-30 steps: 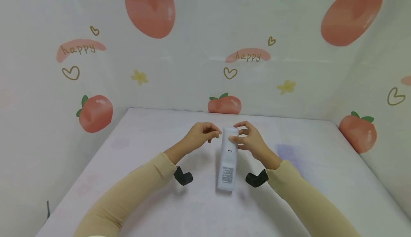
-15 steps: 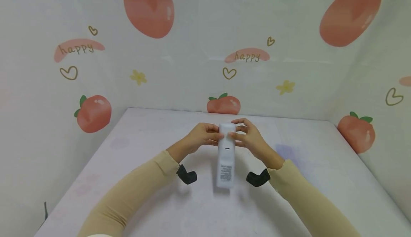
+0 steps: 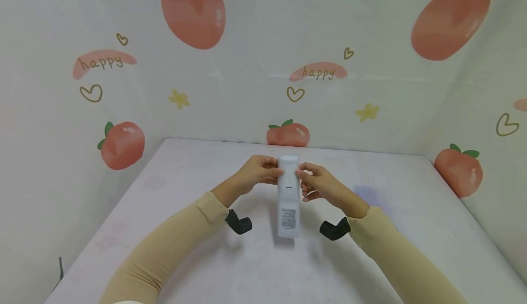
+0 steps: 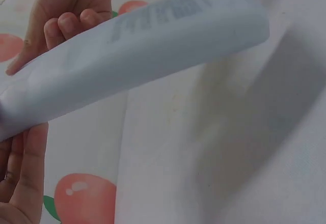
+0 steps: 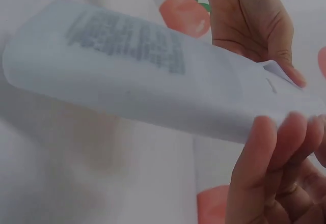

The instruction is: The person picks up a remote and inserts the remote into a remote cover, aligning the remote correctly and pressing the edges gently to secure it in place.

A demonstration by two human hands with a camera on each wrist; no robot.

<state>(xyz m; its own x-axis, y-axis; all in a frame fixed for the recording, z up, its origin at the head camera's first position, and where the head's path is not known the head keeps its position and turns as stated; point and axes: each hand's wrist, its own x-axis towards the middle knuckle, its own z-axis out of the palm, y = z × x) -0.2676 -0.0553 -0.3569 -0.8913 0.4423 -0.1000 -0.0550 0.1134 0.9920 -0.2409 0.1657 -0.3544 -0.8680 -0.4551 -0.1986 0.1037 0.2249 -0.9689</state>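
Note:
A long white remote control (image 3: 288, 199) is held up above the table, its back with a printed label and a small slot facing me. My left hand (image 3: 259, 171) grips its left edge near the top, thumb on the back face and fingers behind. At the right edge, my right hand (image 3: 323, 183) pinches with thumb and index finger, while its other fingers curl below. The right wrist view shows the right fingers (image 5: 262, 137) at the remote's lower edge; the left hand (image 5: 254, 25) is beyond it. The exact contact of the right thumb is hidden there.
A white cloth covers the table (image 3: 206, 267), which ends at a white backdrop (image 3: 247, 98) printed with peaches and hearts. Black wrist mounts (image 3: 239, 222) stick out from both sleeves. A dark thin cord (image 3: 61, 267) shows at the far left.
My left hand has come in from the left and taken hold of the remote. The remote shifted slightly left and up. My right fingers drew back from behind it and curled at its edge.

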